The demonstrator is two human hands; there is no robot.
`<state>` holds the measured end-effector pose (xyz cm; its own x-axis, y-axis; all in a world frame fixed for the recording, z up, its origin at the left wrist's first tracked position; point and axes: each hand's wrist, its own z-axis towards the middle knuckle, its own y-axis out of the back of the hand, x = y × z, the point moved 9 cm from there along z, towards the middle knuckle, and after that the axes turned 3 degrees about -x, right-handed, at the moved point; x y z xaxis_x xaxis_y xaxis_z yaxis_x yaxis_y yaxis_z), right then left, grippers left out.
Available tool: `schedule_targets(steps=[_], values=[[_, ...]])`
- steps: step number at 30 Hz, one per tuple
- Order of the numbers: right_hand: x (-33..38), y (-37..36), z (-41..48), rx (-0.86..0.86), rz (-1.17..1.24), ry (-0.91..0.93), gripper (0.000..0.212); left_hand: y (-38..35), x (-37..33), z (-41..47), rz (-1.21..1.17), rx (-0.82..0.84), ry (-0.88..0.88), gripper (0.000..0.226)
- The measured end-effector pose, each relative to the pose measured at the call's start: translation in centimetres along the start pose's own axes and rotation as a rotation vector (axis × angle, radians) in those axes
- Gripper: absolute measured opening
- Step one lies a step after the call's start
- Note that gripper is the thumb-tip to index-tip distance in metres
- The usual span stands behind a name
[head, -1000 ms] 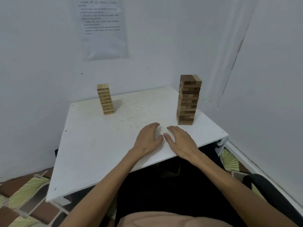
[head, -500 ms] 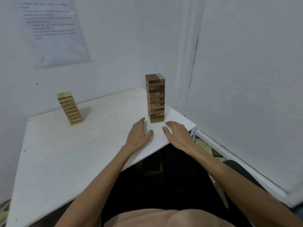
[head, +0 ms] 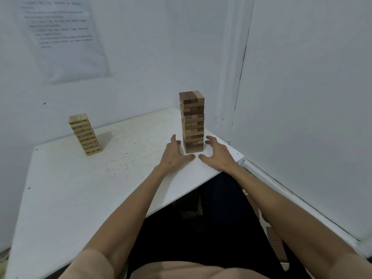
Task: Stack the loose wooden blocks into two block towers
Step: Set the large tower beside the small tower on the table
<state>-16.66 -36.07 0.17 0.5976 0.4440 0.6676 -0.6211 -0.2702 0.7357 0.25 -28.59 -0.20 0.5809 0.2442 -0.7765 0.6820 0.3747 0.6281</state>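
Note:
Two block towers stand on the white table [head: 80,188]. The tall tower of dark and light brown blocks [head: 192,121] rises near the table's right corner. A shorter tower of pale blocks with printed marks [head: 84,134] stands at the far left. My left hand [head: 174,153] lies just left of the tall tower's base, and my right hand [head: 216,153] just right of it. Both hands have spread fingers and hold nothing; whether the fingertips touch the base I cannot tell. No loose blocks are in view.
White walls meet in a corner right behind the tall tower. A printed sheet [head: 66,37] hangs on the left wall. The table's front edge runs diagonally just behind my wrists, with my dark-clothed lap [head: 201,228] below it.
Both hands slid forward from the table's front area to either side of the tall tower's base and spread apart. The camera turned right and moved closer to the tower.

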Motion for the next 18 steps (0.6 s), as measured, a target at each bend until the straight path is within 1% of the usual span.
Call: schedule_targets(steps=[6, 10, 18], values=[[-1.2, 0.2, 2.5, 0.061, 0.130, -0.009, 0.099, 0.1, 0.4, 1.0, -0.070, 0.032, 0.012, 0.128], [-1.4, 0.3, 3.8, 0.121, 0.173, 0.021, 0.105, 0.1, 0.4, 1.5, -0.075, 0.037, -0.004, 0.127], [-1.4, 0.3, 5.5, 0.199, 0.199, 0.090, 0.110, 0.2, 0.5, 2.3, -0.096, 0.036, -0.016, 0.123]])
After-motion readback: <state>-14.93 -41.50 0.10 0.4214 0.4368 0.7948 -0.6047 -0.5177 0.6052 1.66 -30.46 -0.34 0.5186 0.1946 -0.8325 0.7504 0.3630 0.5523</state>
